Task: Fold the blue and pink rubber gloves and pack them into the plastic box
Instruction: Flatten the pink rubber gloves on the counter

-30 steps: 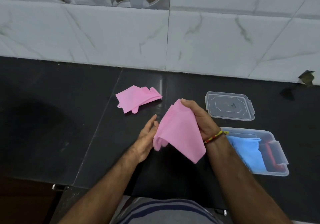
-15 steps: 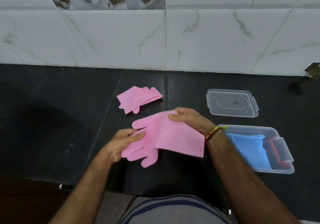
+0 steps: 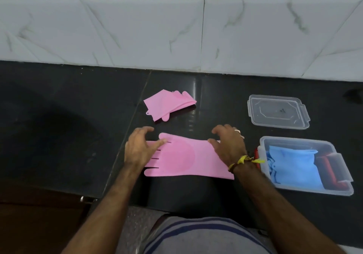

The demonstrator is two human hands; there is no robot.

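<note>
A pink rubber glove point(image 3: 184, 156) lies flat on the black counter, fingers pointing left, cuff to the right. My left hand point(image 3: 140, 147) rests on its fingertips, fingers spread. My right hand point(image 3: 228, 145) presses on the cuff end, fingers spread too. A second pink glove point(image 3: 167, 104), folded, lies farther back on the counter. The clear plastic box point(image 3: 306, 188) stands at the right with folded blue gloves point(image 3: 292, 167) inside, next to something red.
The box's clear lid point(image 3: 278, 111) lies behind the box. A white marble-tiled wall point(image 3: 176, 33) rises at the back of the black counter point(image 3: 59, 126). The counter's front edge runs just below the glove, near my body.
The pink glove was held up folded in my hands; it has been opened out and laid flat on the counter, with both hands now pressing on its ends.
</note>
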